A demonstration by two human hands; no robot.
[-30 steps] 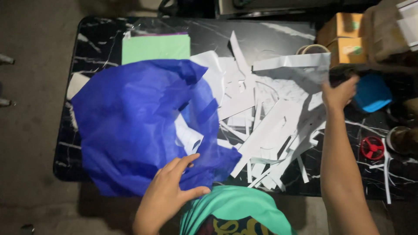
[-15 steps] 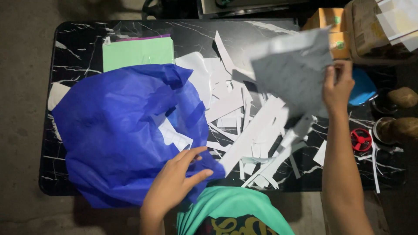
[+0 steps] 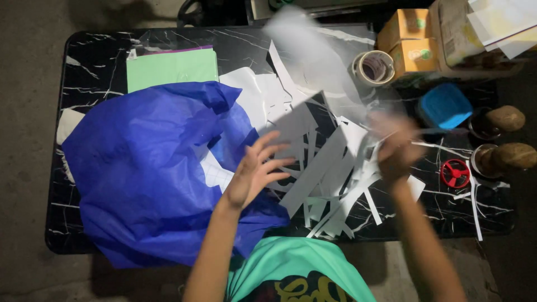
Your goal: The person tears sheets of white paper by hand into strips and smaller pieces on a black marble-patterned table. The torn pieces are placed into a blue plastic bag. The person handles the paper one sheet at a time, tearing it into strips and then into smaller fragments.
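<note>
I lift one white sheet (image 3: 313, 56) off the paper pile (image 3: 330, 168).
My right hand (image 3: 396, 146) is blurred, so I cannot tell how tight it pinches, but the sheet rises from it, up over the bench (image 3: 95, 56). I think a slow pull is best, so no strips come along. My left hand (image 3: 254, 170) is wide open, fingers spread, holding nothing, above the edge of the blue sheet (image 3: 140, 168).
</note>
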